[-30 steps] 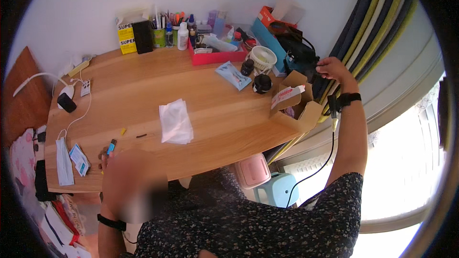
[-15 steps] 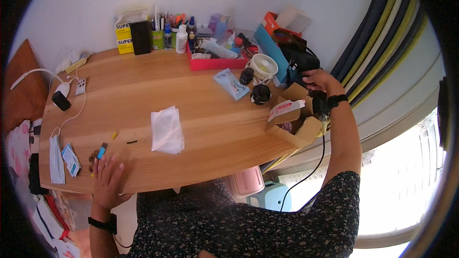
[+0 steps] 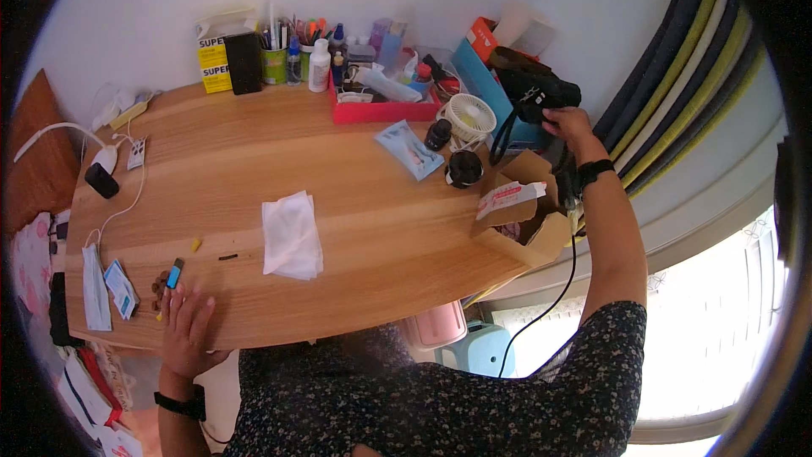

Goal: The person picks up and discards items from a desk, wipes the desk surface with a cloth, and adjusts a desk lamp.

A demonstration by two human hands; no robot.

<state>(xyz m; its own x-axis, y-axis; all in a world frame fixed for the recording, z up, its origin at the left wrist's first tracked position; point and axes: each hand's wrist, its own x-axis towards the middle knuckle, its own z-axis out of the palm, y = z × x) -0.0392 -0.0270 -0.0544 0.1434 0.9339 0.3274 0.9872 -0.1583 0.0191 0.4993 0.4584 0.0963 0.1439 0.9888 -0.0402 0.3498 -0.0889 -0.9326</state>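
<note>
My left hand [image 3: 189, 330] lies on the near left edge of the table, fingers stretched out and holding nothing. Just past its fingertips is a small blue-and-black stick [image 3: 175, 273], beside a little heap of brown pieces [image 3: 159, 286]. At the far right my right hand [image 3: 568, 125] has its fingers closed on the near edge of a black pouch [image 3: 545, 95] with a dangling wrist strap. That pouch is at the top of a blue box [image 3: 482, 76]. Below the hand stands an open cardboard box [image 3: 541, 241], its contents mostly hidden.
White tissues [image 3: 292, 235] lie mid-table. A small white fan [image 3: 469, 117], black round jars [image 3: 463, 169] and a pale blue packet [image 3: 409, 151] sit near the cardboard box. Behind them is a cluttered red tray [image 3: 381, 112]. A face mask [image 3: 95, 288] lies at left.
My right hand has risen slightly, and the black pouch has shifted up and right with its strap now hanging visibly. My left hand stays on the table edge.
</note>
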